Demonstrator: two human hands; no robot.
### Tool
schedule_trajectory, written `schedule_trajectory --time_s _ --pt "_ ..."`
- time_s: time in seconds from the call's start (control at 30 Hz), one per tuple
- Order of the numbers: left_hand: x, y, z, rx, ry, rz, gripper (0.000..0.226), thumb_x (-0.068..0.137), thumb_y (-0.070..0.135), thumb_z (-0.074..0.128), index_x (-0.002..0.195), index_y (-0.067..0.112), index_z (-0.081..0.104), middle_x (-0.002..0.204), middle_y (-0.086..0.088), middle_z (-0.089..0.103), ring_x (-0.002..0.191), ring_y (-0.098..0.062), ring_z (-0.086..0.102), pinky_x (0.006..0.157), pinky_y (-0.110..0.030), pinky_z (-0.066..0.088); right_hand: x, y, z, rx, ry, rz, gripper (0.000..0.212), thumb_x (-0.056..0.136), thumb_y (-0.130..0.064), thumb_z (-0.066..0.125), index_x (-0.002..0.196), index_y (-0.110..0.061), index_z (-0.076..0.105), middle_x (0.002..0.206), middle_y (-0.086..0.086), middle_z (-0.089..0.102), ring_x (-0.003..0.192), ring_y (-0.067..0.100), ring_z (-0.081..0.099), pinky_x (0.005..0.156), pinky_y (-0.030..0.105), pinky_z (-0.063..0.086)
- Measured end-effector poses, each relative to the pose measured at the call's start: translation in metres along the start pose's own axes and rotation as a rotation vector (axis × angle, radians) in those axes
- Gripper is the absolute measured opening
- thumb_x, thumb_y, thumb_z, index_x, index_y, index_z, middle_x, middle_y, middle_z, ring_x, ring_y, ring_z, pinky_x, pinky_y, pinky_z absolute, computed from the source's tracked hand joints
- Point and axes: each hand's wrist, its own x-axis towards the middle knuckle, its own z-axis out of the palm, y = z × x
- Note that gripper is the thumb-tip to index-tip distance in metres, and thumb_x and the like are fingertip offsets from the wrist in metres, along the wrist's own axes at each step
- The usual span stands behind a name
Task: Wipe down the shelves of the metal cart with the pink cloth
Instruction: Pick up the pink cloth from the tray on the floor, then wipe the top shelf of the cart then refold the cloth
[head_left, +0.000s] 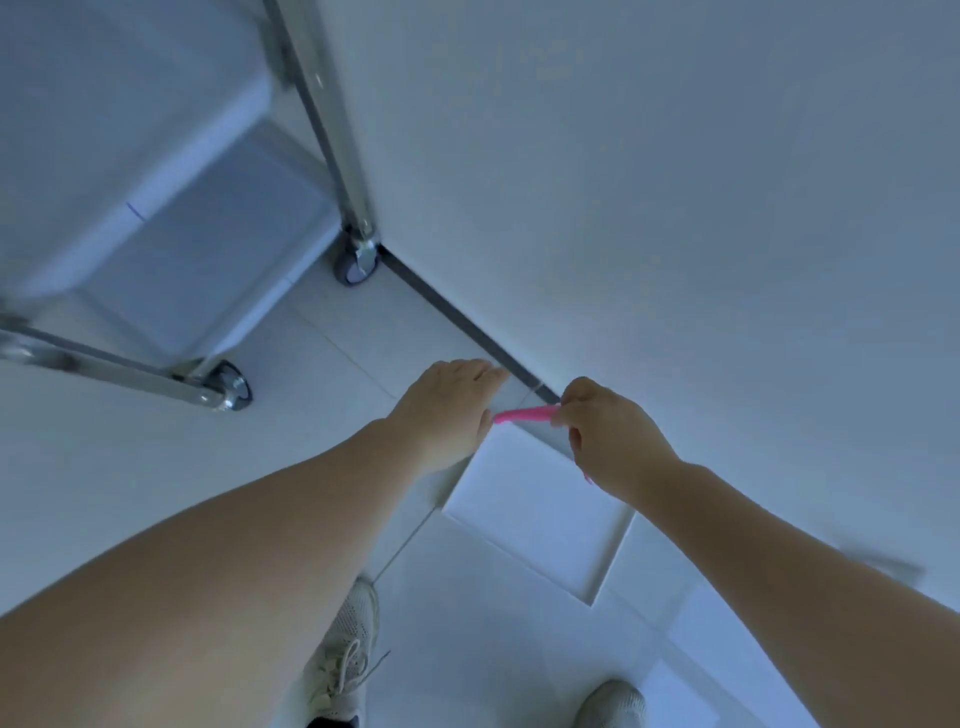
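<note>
Pink cloth (525, 415) is stretching between both hands above the white tray (535, 519): right hand (610, 434) pinching one end, left hand (449, 410) gripping the other (fingers hidden). Metal cart (332, 150) is standing well apart, by the wall.

Below me I see a pale tiled floor (130, 467) with thin grout lines, meeting a white wall along a dark baseboard (457, 317). Two cart wheels (356, 262) stand on the tiles at upper left (the near one (234, 387) is blurred), and a large pale box (208, 260) sits between the cart's legs, though I cannot tell whether it touches the floor. A flat white tray (530, 519) lies on the tiles near the wall. My two light sneakers (348, 654) stand at the bottom edge.
</note>
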Motion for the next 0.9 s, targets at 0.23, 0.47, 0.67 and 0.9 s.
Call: schedule_trajectory --time_s 0.23,0.47,0.67,0.9 --pt "-0.044 0.030 -0.226 -0.054 0.175 -0.006 0.048 0.089 0.044 0.048 0.129 0.018 0.044 0.121 -0.001 0.058 0.103 -0.024 0.059 0.083 -0.037 0.049 -0.039 -0.145 -0.234 -0.014 0.285 -0.165 0.021 0.075 0.006 0.058 0.083 -0.009 0.071 0.083 0.007 0.063 0.069 0.028 0.060 0.055 0.037 0.049" --pt "-0.127 0.072 -0.459 -0.033 0.276 0.008 0.021 0.095 0.033 0.042 0.099 0.022 0.060 0.084 0.003 0.061 0.075 -0.016 0.055 0.063 -0.029 0.040 -0.118 -0.286 -0.419 -0.122 0.501 -0.262 0.036 0.085 -0.022 0.034 0.084 -0.009 0.067 0.077 0.007 0.062 0.059 0.028 0.057 0.049 0.030 0.044" --pt "-0.206 0.111 -0.589 0.019 0.397 0.105 0.018 0.092 0.028 0.049 0.098 0.018 0.063 0.086 0.000 0.062 0.076 -0.017 0.054 0.067 -0.030 0.043 -0.186 -0.351 -0.489 -0.209 0.581 -0.220 0.027 0.082 0.002 0.048 0.102 -0.007 0.065 0.094 0.009 0.059 0.076 0.031 0.059 0.061 0.040 0.049" --pt "-0.299 0.141 -0.599 -0.025 0.476 0.094 0.009 0.090 0.024 0.055 0.092 0.019 0.061 0.085 0.007 0.052 0.071 -0.004 0.047 0.061 -0.012 0.031 -0.249 -0.394 -0.517 -0.272 0.608 -0.286 0.028 0.085 0.002 0.043 0.096 -0.006 0.067 0.101 0.007 0.055 0.083 0.025 0.057 0.072 0.034 0.046"
